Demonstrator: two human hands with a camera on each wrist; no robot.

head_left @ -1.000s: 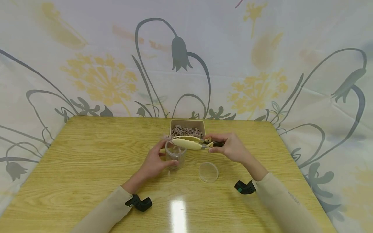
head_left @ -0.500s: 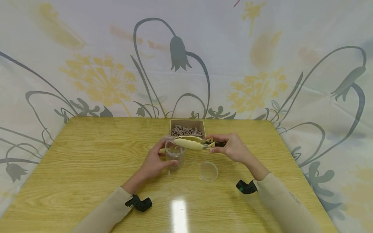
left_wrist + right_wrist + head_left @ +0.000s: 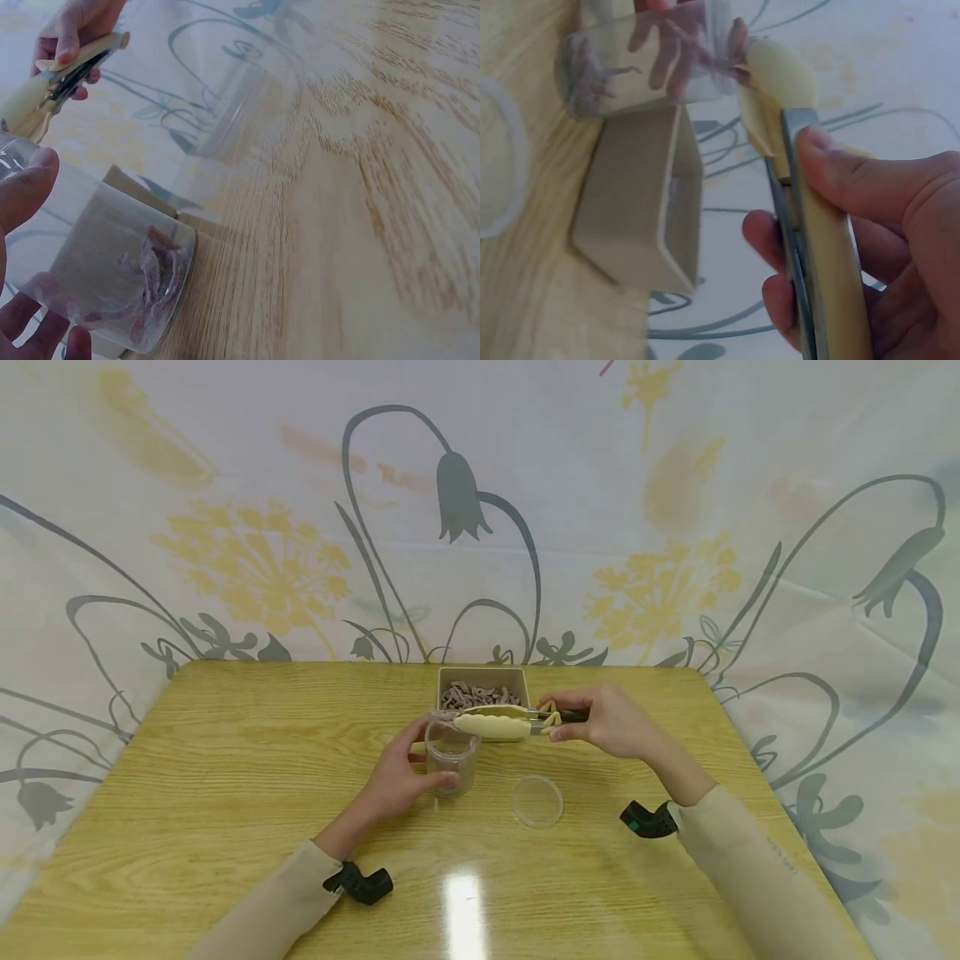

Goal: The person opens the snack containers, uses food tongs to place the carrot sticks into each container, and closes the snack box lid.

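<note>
My left hand point(image 3: 399, 775) grips a clear plastic jar point(image 3: 454, 768) that stands upright on the table, thumb on the near side. A few brownish-purple dried strips point(image 3: 156, 281) lie at the jar's bottom in the left wrist view. In my right hand point(image 3: 617, 723) is a pair of tongs point(image 3: 493, 727) with cream scalloped heads, held level. Their tips are right at the jar's mouth, with thin strips point(image 3: 441, 716) at the tips over the rim. Behind the jar stands a beige box point(image 3: 483, 673) holding many similar strips point(image 3: 480, 695), its front partly hidden by the tongs.
A round translucent lid point(image 3: 537, 802) lies flat on the wooden table point(image 3: 285, 735), right of the jar. A flower-printed cloth point(image 3: 570, 485) hangs behind the table's far edge. Black wrist cameras point(image 3: 649, 820) sit at both sleeves.
My right hand and the tongs have shifted slightly right and up, the tongs turning more level. The left hand and jar have stayed in place.
</note>
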